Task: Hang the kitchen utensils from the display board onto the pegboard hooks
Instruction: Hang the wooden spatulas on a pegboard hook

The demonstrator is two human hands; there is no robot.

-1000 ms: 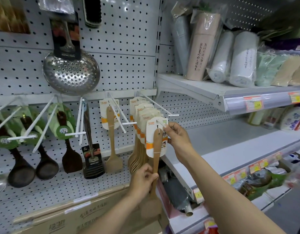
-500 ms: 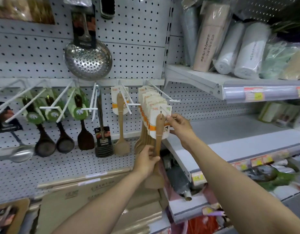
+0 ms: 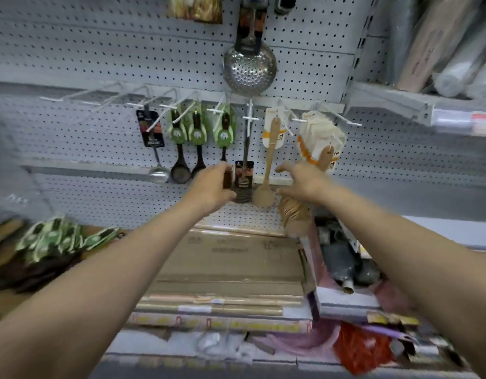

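Observation:
A bunch of wooden spatulas [image 3: 319, 151] with white-and-orange cards hangs on a white pegboard hook [image 3: 343, 120] at the right. My right hand [image 3: 302, 181] is just left of the bunch, fingers spread, holding nothing. A single wooden spatula [image 3: 269, 165] hangs between my hands. My left hand [image 3: 211, 187] is curled in a C in front of the bowl of a dark spoon [image 3: 224, 132] with a green card. Blur hides whether it grips that bowl. More green-carded dark spoons [image 3: 53, 242] lie piled at lower left.
A steel skimmer [image 3: 248, 69] hangs above, a black-carded turner [image 3: 244, 179] between my hands, and a steel ladle [image 3: 154, 149] farther left. Empty hooks [image 3: 99, 98] stick out at upper left. Flat cardboard boxes [image 3: 231, 258] lie below. A shelf [image 3: 400, 105] juts out at right.
Both hands have let go of the wooden spatula, which now hangs on the hook with the bunch. My hands have drifted left, and the view has swung left and down.

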